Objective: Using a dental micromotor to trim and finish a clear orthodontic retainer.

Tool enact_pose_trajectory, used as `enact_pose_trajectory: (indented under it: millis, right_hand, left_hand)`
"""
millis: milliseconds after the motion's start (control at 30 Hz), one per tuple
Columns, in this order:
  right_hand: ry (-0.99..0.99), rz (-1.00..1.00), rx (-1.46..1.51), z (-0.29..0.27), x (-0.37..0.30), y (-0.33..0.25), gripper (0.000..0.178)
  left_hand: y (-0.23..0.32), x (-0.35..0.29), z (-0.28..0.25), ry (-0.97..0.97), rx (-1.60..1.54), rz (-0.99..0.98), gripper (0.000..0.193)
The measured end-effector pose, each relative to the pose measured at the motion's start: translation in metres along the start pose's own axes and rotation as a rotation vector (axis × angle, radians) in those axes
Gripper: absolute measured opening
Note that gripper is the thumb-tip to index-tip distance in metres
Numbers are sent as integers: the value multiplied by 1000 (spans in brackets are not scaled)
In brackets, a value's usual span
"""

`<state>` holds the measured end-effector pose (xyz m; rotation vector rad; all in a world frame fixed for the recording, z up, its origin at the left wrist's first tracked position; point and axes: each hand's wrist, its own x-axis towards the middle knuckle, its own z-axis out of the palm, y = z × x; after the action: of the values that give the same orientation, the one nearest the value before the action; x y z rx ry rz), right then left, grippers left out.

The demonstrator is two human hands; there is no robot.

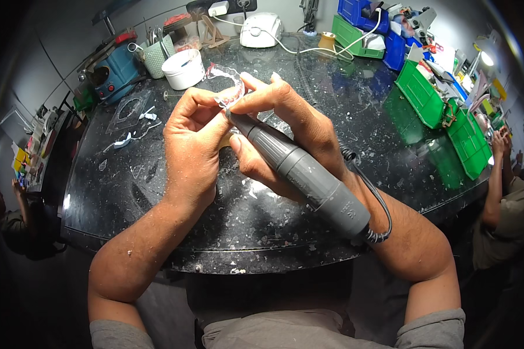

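Between the fingertips of my left hand (193,142) is a clear, horseshoe-shaped dental aligner (236,81), its reddish-tinted edge facing away from me. My right hand (308,125) grips a dark grey rotary handpiece (311,180), slanting from lower right up toward the aligner. The handpiece's nose meets the aligner's near end, close to both hands' fingers. Whether its tip touches the plastic is hidden by the fingers. A black coiled cord (374,234) leaves the tool's rear and loops behind my right forearm. Both hands are above the black worktop (262,232).
Pale plastic scraps (125,141) and a clear cut-out sheet (129,110) lie at left. Behind are a white tub (183,70), a blue machine (117,72) and a white control box (261,30). Green bins (419,93) line the right. Other people sit at both sides.
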<state>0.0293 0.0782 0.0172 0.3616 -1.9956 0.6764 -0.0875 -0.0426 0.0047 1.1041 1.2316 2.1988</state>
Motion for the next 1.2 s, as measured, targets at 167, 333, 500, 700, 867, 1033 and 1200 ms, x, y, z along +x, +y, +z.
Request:
enact_pose_trajectory:
  millis: [167, 333, 500, 700, 867, 1033, 1200]
  right_hand:
    - [14, 16, 72, 3, 0, 3, 35]
    - [257, 199, 211, 5, 6, 1, 39]
    - [193, 725, 790, -20, 13, 11, 43]
    - [95, 814, 925, -24, 13, 8, 31]
    - [148, 679, 817, -21, 10, 15, 36]
    - [147, 678, 795, -18, 8, 13, 34]
    - [104, 736, 867, -9, 5, 7, 35]
  left_hand:
    - [2, 1, -2, -10, 29, -19, 10]
    - [-2, 6, 2, 10, 70, 126, 13]
    - [2, 10, -6, -11, 636, 418, 16]
    - [12, 13, -14, -110, 955, 714, 23]
    - [10, 12, -4, -66, 381, 170, 32]
    - [3, 11, -10, -92, 189, 50, 24]
    - [8, 7, -6, -15, 275, 133, 16]
